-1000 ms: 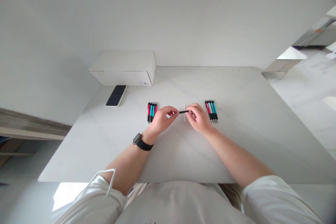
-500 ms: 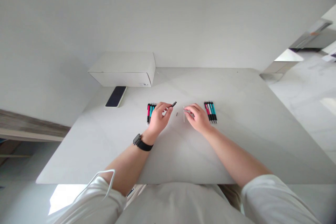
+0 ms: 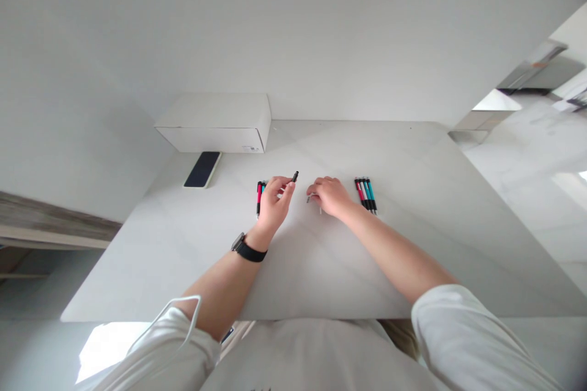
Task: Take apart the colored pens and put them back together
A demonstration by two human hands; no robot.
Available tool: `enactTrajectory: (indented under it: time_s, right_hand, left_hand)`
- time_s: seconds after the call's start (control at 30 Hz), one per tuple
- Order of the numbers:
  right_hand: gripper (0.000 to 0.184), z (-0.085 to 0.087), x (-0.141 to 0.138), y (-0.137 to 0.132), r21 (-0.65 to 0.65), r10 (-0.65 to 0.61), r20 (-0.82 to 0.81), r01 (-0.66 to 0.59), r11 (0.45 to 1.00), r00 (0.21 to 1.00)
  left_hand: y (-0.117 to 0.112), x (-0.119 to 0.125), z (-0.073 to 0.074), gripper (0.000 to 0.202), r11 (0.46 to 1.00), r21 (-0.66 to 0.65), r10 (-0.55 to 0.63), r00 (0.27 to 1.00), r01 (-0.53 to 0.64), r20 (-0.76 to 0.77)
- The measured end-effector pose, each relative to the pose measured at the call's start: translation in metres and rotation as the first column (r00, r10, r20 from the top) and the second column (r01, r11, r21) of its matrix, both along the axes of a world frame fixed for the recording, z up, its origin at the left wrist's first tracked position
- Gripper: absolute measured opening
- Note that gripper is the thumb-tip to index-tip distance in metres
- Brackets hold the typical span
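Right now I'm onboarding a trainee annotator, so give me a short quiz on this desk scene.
1. True or false: the left hand pinches a dark pen piece.
2. What lies beside the white box? A) phone B) mug C) scissors
3. Which wrist wears the black watch?
Key: 1 true; 2 A; 3 left.

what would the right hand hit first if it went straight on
Likely the left hand, which holds a black pen part; the right hand points left at it across a short bare gap. Depth is unclear.
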State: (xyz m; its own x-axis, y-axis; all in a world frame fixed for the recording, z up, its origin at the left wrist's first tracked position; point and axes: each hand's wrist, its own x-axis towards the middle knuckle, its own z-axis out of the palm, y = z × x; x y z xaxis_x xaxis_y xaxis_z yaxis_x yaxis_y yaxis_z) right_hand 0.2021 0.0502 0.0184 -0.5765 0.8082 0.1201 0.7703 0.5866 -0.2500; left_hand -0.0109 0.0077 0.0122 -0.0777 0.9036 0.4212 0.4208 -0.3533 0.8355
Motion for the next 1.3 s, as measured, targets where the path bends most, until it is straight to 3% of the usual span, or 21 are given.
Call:
enactTrajectory:
  time_s: [0.2,0.33,0.47,0.6,0.9,1.3]
  right_hand:
    - [0.008,-0.008,-0.008,-0.001,-0.005,0.016,0.017,-0.016,1.0,1.0]
    - [0.01,-0.008,0.002,-0.004,0.011,0.003,-0.214,0.0,1.0,0.977]
    - [0.012,0.005,0.015,-0.003,-0.028,-0.071,-0.565,0.067,0.997,0.822]
    - [0.016,0.016,0.017,-0.006,-0.072,-0.144,-0.727,0.135,0.988,0.671]
    - [0.021,0.012,0.007,-0.011,-0.162,-0.191,-0.784,0.103,0.981,0.591]
    - [0.023,0.014,0.008,-0.015,-0.126,-0.153,-0.732,0.088,0.988,0.664]
  left_hand:
    - [0.0,0.001,-0.003,0.023,1.0,-0.008,-0.004,1.0,0.005,0.028]
    - [0.0,0.002,-0.006,0.021,1.0,-0.019,-0.004,1.0,0.005,0.021]
    - [-0.001,0.002,-0.007,0.018,0.999,-0.036,-0.03,0.999,0.029,-0.012]
    - [-0.002,0.003,-0.006,0.015,0.998,-0.017,-0.06,0.996,0.059,-0.067]
    - [-0.01,0.01,0.005,0.016,0.992,-0.005,-0.127,0.979,0.128,-0.157]
    - [-0.009,0.01,0.005,0.014,0.993,-0.006,-0.114,0.978,0.115,-0.175]
